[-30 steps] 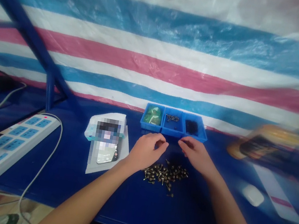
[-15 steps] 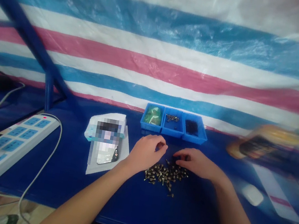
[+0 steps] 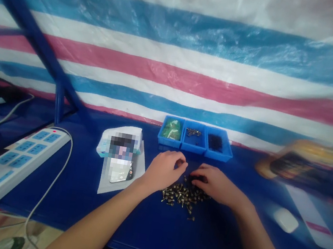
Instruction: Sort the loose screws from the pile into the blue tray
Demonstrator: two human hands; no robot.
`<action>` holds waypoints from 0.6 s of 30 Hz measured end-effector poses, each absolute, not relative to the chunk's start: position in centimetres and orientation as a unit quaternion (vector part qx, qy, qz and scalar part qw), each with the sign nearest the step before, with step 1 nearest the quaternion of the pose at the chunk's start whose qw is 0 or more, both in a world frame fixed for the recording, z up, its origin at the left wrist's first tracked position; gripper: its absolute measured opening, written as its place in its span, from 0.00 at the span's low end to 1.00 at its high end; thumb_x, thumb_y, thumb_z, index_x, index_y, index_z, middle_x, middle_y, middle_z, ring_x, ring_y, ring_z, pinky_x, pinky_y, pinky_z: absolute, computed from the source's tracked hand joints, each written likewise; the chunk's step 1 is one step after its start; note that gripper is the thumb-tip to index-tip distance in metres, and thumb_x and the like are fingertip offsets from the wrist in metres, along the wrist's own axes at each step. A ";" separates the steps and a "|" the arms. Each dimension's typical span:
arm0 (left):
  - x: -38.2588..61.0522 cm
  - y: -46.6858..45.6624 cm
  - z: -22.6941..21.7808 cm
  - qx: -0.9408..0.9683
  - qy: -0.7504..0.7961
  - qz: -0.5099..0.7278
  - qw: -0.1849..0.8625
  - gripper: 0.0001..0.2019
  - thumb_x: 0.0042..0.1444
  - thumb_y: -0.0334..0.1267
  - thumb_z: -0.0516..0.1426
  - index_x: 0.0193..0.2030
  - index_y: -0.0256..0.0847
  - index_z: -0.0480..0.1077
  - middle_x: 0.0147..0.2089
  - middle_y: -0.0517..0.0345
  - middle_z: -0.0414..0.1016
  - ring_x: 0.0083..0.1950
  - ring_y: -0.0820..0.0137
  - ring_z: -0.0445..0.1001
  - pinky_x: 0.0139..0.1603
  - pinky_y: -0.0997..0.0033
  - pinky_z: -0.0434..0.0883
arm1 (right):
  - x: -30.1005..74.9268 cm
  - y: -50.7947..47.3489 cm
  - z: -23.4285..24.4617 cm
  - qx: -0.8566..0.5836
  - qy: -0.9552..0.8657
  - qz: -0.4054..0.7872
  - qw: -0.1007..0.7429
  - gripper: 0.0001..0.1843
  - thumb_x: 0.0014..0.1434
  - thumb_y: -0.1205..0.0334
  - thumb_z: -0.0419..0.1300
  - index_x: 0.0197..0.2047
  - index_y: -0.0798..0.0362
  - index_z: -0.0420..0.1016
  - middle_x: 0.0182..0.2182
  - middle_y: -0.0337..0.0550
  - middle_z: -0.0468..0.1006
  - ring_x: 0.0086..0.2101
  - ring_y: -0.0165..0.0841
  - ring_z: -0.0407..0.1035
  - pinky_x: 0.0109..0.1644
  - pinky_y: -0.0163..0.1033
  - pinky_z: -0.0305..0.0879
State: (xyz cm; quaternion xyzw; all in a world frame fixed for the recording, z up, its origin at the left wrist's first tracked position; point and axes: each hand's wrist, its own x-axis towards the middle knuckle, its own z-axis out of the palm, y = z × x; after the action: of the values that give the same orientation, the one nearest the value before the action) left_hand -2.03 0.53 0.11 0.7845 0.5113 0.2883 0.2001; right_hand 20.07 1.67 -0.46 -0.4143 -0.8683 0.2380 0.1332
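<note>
A loose pile of small brass-coloured screw-like pieces [image 3: 184,197] lies on the blue table between my arms. My left hand [image 3: 166,171] is above the pile's left side, with thumb and fingers curled together in a pinch. What its fingertips hold, if anything, is too small to make out. Facing it, my right hand [image 3: 218,185] hovers over the pile's right side, its fingers bent and thumb close to them. A tiny piece shows near its fingertips, but whether it is held is unclear. The two hands are close together but apart.
Behind the hands stand three joined blue bins: one with a green bag [image 3: 172,130], one with metal screws [image 3: 193,132], one with dark small parts [image 3: 215,142]. A phone [image 3: 122,174] leans on a white packet at left. A power strip [image 3: 23,159], cable and white case [image 3: 286,220] lie further out.
My right hand has moved slightly left and down, nearer to my left hand. My left hand keeps its pinch. The whole view has shifted a little.
</note>
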 end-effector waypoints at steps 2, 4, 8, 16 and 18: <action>-2.0 0.5 0.1 0.784 0.511 0.289 0.200 0.09 0.64 0.41 0.53 0.39 0.44 0.73 0.36 0.60 0.77 0.39 0.65 0.74 0.40 0.65 0.67 | 20.0 1.7 -0.6 -0.415 -0.870 0.232 0.127 0.11 0.61 0.62 0.60 0.45 0.44 0.81 0.40 0.42 0.78 0.39 0.36 0.73 0.44 0.41 0.67; -2.0 0.5 0.1 0.784 0.511 0.290 0.201 0.08 0.64 0.41 0.53 0.39 0.45 0.73 0.36 0.60 0.77 0.39 0.66 0.74 0.39 0.65 0.67 | 19.7 1.7 -0.8 -0.420 -0.870 0.221 0.134 0.10 0.61 0.63 0.60 0.44 0.45 0.81 0.39 0.42 0.77 0.38 0.36 0.72 0.45 0.41 0.67; -2.1 0.6 0.0 0.783 0.512 0.291 0.201 0.08 0.63 0.41 0.53 0.39 0.45 0.73 0.36 0.60 0.77 0.39 0.65 0.74 0.39 0.65 0.67 | 18.8 1.5 -1.2 -0.450 -0.860 0.195 0.142 0.07 0.60 0.65 0.61 0.40 0.48 0.80 0.36 0.42 0.76 0.36 0.34 0.72 0.43 0.39 0.66; -2.0 0.6 -0.2 0.786 0.515 0.280 0.196 0.08 0.63 0.41 0.53 0.39 0.45 0.73 0.36 0.61 0.77 0.39 0.66 0.74 0.40 0.65 0.67 | 17.6 0.7 -0.7 -0.495 -0.848 0.163 0.102 0.05 0.63 0.65 0.58 0.38 0.52 0.76 0.37 0.43 0.73 0.37 0.34 0.71 0.39 0.37 0.61; -2.0 0.7 -0.2 0.786 0.515 0.279 0.197 0.07 0.63 0.40 0.53 0.39 0.45 0.73 0.36 0.61 0.77 0.39 0.66 0.74 0.40 0.66 0.67 | 17.5 0.6 -0.6 -0.494 -0.850 0.154 0.095 0.06 0.63 0.66 0.57 0.38 0.52 0.75 0.38 0.44 0.74 0.37 0.35 0.71 0.40 0.37 0.61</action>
State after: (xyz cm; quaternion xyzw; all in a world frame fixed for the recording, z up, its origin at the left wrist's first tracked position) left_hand -1.96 0.67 -0.23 0.7859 0.5153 0.2794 0.1968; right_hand 17.51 0.64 -0.59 -0.4942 -0.8502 0.1543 0.0954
